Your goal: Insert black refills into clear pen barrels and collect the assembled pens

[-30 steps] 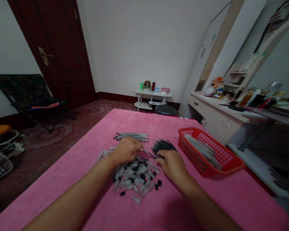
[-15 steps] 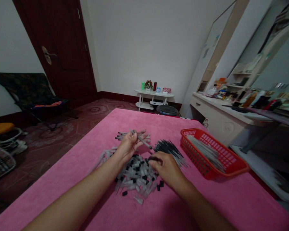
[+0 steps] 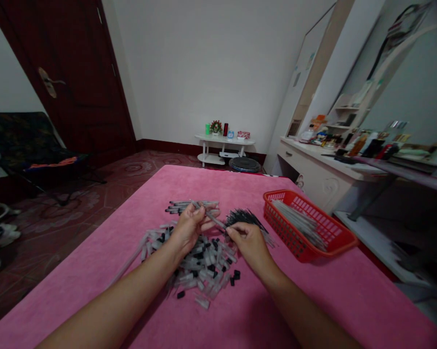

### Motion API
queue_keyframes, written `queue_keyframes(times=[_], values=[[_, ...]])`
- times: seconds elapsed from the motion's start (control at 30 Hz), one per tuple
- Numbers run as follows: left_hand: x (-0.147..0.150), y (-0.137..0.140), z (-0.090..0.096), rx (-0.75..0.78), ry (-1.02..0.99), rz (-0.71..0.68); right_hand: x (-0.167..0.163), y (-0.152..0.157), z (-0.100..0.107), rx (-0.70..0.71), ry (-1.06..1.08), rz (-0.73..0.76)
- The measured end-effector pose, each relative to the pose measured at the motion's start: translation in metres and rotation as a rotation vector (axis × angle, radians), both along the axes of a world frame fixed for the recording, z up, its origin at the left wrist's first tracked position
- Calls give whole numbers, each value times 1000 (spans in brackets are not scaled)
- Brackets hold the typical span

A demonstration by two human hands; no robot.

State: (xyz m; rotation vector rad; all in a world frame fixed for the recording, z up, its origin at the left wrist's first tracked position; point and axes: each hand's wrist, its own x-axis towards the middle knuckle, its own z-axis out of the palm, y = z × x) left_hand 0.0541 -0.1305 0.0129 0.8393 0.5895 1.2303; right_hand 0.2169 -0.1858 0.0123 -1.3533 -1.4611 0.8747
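My left hand [image 3: 188,227] is closed round a slim clear pen [image 3: 214,219], which slants down to the right. With thumb and fingertips pinched, my right hand [image 3: 250,243] meets the pen's dark lower end; whether a small part is also between those fingers is hidden. Below both hands spreads a heap of clear and black pen caps [image 3: 204,277]. A row of dark-ended pens [image 3: 175,208] lies just beyond my left hand. Behind my right hand is a fanned bundle of thin dark-tipped refills [image 3: 244,217].
A red plastic basket [image 3: 297,251] with clear tubes [image 3: 301,224] in it stands on the right of the pink-covered table [image 3: 146,310]. Farther right is a cluttered white dresser [image 3: 313,162]. A low white stand [image 3: 224,140] is by the far wall, a folding chair [image 3: 25,140] at left.
My right hand has risen from the cap heap to the pen's lower end, its fingertips now pinched there. The left hand still holds the pen. The whole view has shifted slightly.
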Motion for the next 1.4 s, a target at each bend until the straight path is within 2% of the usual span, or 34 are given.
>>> queue_keyframes(times=[0.2, 0.4, 0.6, 0.77, 0.93, 1.1, 1.27, 1.4], values=[[0, 0, -2, -1, 17, 18, -1, 0, 2, 101, -40, -50], [2, -2, -2, 17, 7, 6, -2, 0, 3, -102, 31, 27], [2, -2, -3, 17, 10, 15, 0, 2, -1, 32, -16, -36], [2, -1, -5, 28, 13, 2, 2, 4, -7, -21, -107, 5], [2, -1, -7, 41, 5, -3, 5, 5, -11, 77, -155, -86], [2, -2, -5, 34, 21, 12, 5, 5, -10, 1, -177, -17], [2, -2, -3, 28, 32, 17, 6, 5, -9, 77, -181, -69], [1, 0, -5, 26, 25, 15, 7, 7, -11, 16, -200, -10]])
